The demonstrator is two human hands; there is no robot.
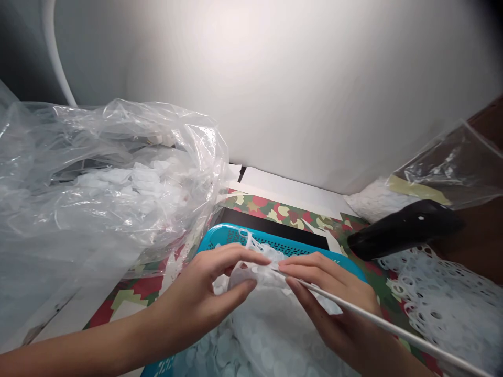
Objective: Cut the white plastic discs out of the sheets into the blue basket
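Note:
My left hand (pixel 220 283) reaches in from the left, thumb and fingers closed around a thin translucent white plastic piece (pixel 261 273). Close beside it, my right hand (pixel 334 298) has its thumb and fingertips together at the same piece. A thin white rod (pixel 369 314) with a narrow tip runs between the right thumb and fingers, out to the lower right. Both hands are above a blue perforated basket (pixel 226 229). Below them, a translucent sheet or bag (pixel 275 330) and many whitish round discs (pixel 223 348) fill the basket.
A large clear plastic bag (pixel 118 131) with white pieces (pixel 145 180) stands at the left. On the right lie a black object (pixel 404 230) and a heap of white ring-shaped scraps (pixel 444 309). A camouflage-patterned cover (pixel 275 207) lies under the basket, before a pale wall (pixel 294 94).

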